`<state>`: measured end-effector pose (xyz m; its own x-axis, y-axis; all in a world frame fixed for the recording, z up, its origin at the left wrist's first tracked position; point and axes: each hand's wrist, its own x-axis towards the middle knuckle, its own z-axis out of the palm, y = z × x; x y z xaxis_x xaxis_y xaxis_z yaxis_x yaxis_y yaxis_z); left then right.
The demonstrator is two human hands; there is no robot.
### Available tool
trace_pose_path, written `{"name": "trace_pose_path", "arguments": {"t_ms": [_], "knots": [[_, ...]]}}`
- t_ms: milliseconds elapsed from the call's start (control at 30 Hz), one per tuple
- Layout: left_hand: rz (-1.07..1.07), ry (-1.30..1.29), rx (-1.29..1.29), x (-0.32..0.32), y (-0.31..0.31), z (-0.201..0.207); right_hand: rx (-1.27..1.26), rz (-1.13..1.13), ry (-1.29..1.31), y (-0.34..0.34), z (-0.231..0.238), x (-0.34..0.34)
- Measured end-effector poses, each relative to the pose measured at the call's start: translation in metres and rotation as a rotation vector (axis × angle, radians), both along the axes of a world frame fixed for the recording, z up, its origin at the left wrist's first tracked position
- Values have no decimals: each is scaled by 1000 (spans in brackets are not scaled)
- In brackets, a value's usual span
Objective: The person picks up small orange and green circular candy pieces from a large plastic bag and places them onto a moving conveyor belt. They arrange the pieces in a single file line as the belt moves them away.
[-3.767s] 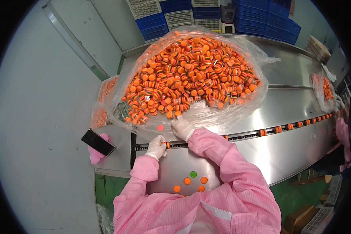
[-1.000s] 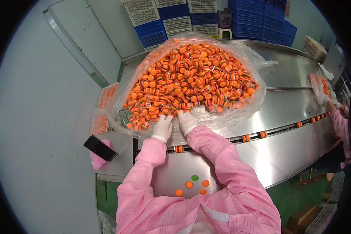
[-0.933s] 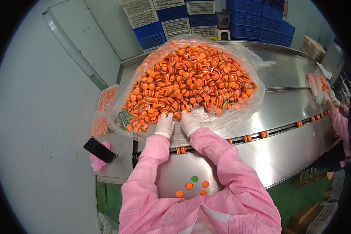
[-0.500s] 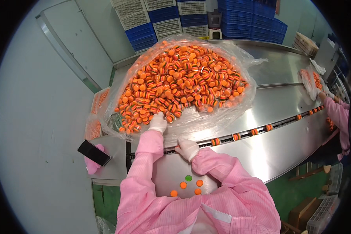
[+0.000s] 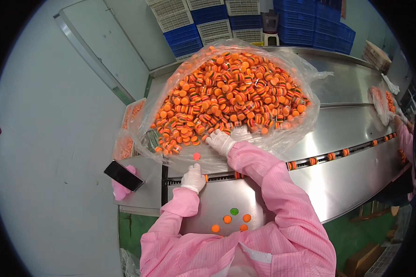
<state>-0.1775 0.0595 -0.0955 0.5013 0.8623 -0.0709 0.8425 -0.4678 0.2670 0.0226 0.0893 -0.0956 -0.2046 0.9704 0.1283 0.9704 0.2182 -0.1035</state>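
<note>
Striped orange, red and green round candies (image 5: 226, 94) lie heaped on a large clear plastic bag (image 5: 282, 141) spread over the steel table. My right hand (image 5: 221, 142), in a white glove, is at the heap's near edge, its bent fingertips closed on a candy. My left hand (image 5: 194, 180), also gloved, rests by the conveyor slot (image 5: 224, 177) with its fingers stretched forward. A striped candy sits in the slot beside its thumb. Just beyond its fingertips lies a flat pinkish-red disc (image 5: 197, 156). Several candies stand spaced along the slot to the right.
Several orange discs (image 5: 227, 219) and a green disc (image 5: 234, 211) lie on the steel near my body. A phone (image 5: 124, 175) rests on pink cloth at left. Beyond the table are stacked crates (image 5: 293, 32). At far right a co-worker's pink sleeve (image 5: 406, 143) shows beside another bag.
My left hand has drawn back from the heap to the slot. My right hand has gone from the slot up to the heap. Candies in the slot have shifted right; the view moved slightly.
</note>
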Motion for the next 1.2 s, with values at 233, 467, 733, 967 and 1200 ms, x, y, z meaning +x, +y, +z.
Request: {"name": "trace_pose_path", "arguments": {"t_ms": [233,467,733,967,1200], "knots": [[-247,-374,156,24,64,20,64,-49,213,-78,26,-12],[-155,-85,-58,81,87,17,218,103,326,-163,-24,23],[-88,-428,-222,64,101,-12,247,-127,204,-157,24,9],[52,-531,-761,-8,16,8,11,-263,140,-42,42,24],[-96,-110,3,-5,12,14,41,-322,118,-38,34,40]]}}
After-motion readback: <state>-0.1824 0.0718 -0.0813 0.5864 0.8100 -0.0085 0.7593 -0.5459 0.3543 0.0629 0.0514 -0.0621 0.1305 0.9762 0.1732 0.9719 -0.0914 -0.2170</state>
